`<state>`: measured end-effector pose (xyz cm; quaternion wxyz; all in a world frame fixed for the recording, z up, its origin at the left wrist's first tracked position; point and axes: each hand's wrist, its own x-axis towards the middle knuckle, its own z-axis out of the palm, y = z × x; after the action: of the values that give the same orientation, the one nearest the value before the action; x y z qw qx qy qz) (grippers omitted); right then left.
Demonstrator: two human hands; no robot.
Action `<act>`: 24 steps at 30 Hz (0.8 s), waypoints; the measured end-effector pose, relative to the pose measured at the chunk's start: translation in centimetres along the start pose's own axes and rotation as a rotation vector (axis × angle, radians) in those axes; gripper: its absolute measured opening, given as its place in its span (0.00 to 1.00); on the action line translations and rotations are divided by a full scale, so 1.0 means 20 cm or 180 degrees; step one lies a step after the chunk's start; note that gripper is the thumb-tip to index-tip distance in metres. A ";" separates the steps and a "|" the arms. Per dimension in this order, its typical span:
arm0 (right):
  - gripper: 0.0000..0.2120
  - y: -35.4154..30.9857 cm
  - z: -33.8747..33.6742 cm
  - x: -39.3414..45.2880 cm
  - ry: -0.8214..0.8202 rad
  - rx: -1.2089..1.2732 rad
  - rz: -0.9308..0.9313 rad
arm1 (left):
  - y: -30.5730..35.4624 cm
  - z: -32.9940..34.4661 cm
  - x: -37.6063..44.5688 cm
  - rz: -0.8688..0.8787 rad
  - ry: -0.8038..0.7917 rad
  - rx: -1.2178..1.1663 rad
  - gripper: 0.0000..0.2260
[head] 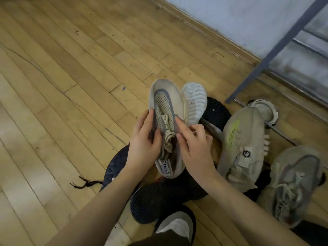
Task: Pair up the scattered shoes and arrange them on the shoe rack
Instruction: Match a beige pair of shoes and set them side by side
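Shoes mid-sort: grey mesh shoe (166,121) is up off the floor at frame centre, toe pointing to 12 o'clock, held from both sides. Left hand (144,144) grips its left flank, fingers curled onto the upper. Right hand (194,148) pinches the right flank near the laces, thumb and fingers on the collar. Both grips closed on this one shoe.

White-soled shoe (195,102) sits tight against it at 1 o'clock, sole facing up; can't tell if it's held or just leaning on the pile.

Likely mate: grey shoe (294,185) at 4 o'clock, same lettered tongue strap as far as I can read. Beige shoe (243,146) at 3 o'clock lies on its side with a green mark, a different model. Black shoes (159,201) are underneath at 6 o'clock, a dark sole (115,167) at 8 o'clock, and a loose lace (83,182) is on the floor (62,86). Rack (276,50) leg at 2 o'clock, shelves mostly out of frame.

Risks, as I judge them:
- Mispairing: grey and beige are close in tone, easy to grab the beige one.
- Both hands tied up on one shoe, so fetching the mate means a one-hand hold on soft mesh; it could fold and drop.
- Pulling the mate out may topple the pile.
- Dangling laces could snag on the rack leg.
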<state>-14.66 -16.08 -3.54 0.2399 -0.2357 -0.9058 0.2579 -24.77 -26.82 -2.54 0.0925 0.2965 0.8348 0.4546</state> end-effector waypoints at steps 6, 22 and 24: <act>0.24 0.14 -0.37 -0.08 0.0374 -0.0252 0.0362 | 0.32 0.23 0.02 0.0633 -0.0181 -0.0269 0.21; 0.23 0.77 -1.08 -0.88 0.1346 -0.0515 0.2192 | 0.99 1.20 -0.45 0.1476 -0.2015 -0.0339 0.24; 0.24 0.86 -1.10 -0.98 0.1380 -0.0451 0.2340 | 1.02 1.29 -0.52 0.1676 -0.2192 -0.0097 0.24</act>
<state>17.83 -6.14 -3.12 0.3000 -0.6072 -0.7058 0.2079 2.88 -6.26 -1.84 0.2509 0.6323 0.6443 0.3495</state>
